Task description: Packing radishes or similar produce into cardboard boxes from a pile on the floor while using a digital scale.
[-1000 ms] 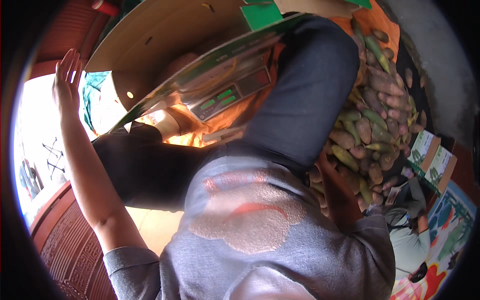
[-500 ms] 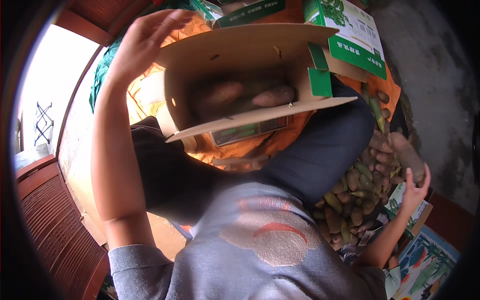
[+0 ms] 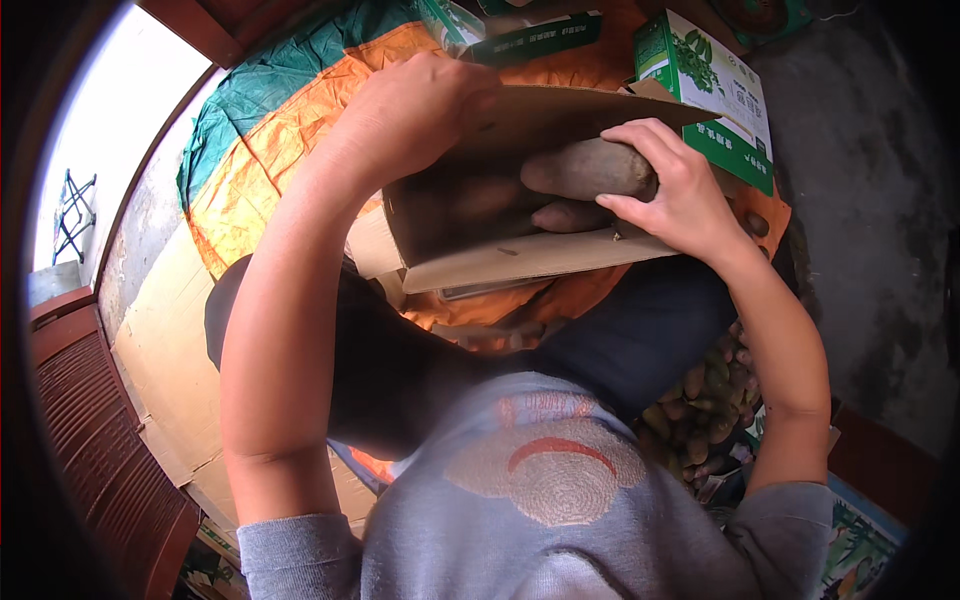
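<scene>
My right hand is closed round a large brown tuber, elongated and sweet-potato-like, over the right part of an open cardboard box. Inside the shaded box lie more tubers; a reddish one shows just below the held one. At the box's far left, my left hand has its fingers curled over the end of the raised far flap. The hand partly hides that corner. Under the near flap, a sliver of the scale is visible.
A heap of tubers lies to the right of my crossed legs. Beyond the box stand a green-and-white carton and another green carton. An orange-and-green sheet is spread underneath. Flat cardboard lies at left.
My right hand has brought the tuber from the heap at the right up into the box opening. My left hand has moved right onto the far flap, and its fingers have closed.
</scene>
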Motion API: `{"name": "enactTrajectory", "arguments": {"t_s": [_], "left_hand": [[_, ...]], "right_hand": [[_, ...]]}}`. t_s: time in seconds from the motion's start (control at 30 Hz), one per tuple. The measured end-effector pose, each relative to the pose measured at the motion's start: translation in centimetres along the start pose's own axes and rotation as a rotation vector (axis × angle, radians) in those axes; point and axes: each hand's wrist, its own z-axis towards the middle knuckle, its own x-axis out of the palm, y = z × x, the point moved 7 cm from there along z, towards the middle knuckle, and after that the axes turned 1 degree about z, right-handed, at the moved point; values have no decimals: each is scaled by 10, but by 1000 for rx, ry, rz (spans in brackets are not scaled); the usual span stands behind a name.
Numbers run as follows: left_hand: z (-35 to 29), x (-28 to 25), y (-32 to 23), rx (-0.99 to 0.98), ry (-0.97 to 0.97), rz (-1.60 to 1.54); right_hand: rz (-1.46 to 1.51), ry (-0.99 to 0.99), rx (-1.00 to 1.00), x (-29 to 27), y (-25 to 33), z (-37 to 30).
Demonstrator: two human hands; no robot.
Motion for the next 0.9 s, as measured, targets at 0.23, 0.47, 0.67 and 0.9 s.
{"name": "enactTrajectory", "arguments": {"t_s": [0.23,0.47,0.67,0.9], "left_hand": [[0,-3,-4,11,35,34],[-1,-1,6,88,-95,-10],[0,7,-1,136,-75,5],[2,13,60,24,-44,-365]], "right_hand": [[-421,113,190,13,-41,-6],[69,-450,348,-62,-27,-65],[31,-865,613,-112,-98,-215],[-124,-610,1082,-34,-192,-438]]}}
